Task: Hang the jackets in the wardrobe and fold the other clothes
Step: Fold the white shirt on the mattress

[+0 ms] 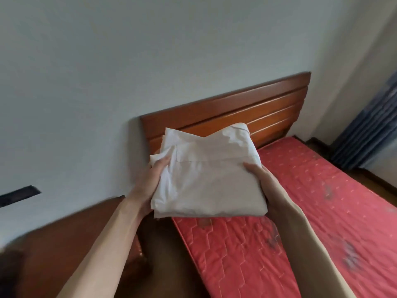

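A folded white garment point(210, 175) is held up in the air in front of me, above the near corner of the bed. My left hand point(150, 179) grips its left edge, thumb on top and fingers underneath. On the right edge, my right hand point(261, 176) holds it the same way, with the fingers hidden below the cloth. The stack looks several layers thick, with a seam line across its top.
Below lies a red quilted mattress point(322, 211) on a wooden bed with a slatted brown headboard point(236, 112) against a pale wall. A dark wooden surface point(64, 237) stands at the lower left. Blue curtains point(369, 130) hang at the right.
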The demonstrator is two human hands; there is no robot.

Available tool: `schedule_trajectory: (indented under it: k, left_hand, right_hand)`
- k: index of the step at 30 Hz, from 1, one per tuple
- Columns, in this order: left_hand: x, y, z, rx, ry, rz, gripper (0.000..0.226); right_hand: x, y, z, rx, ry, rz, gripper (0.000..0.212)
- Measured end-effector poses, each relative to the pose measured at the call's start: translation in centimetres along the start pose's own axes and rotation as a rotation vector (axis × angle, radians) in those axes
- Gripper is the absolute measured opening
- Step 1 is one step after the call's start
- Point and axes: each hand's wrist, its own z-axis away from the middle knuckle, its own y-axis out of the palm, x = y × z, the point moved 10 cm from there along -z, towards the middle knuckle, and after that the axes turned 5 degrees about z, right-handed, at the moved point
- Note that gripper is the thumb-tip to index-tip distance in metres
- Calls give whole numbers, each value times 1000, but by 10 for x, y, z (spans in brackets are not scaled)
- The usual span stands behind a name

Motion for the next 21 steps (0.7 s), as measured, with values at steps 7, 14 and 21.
schedule_trajectory:
  k: [7,14,21]
  left_hand:
    - [-37,-148,71,-182,73,-5,28]
    - [-64,-273,145,-428,118,44,29]
    - [-76,-386,204,-750,160,174,29]
  right_hand:
    - [-14,164,3,264,31,34,31]
    - [-19,322,15,547,33,101,32]
    - [-46,472,11,807,127,138,46]
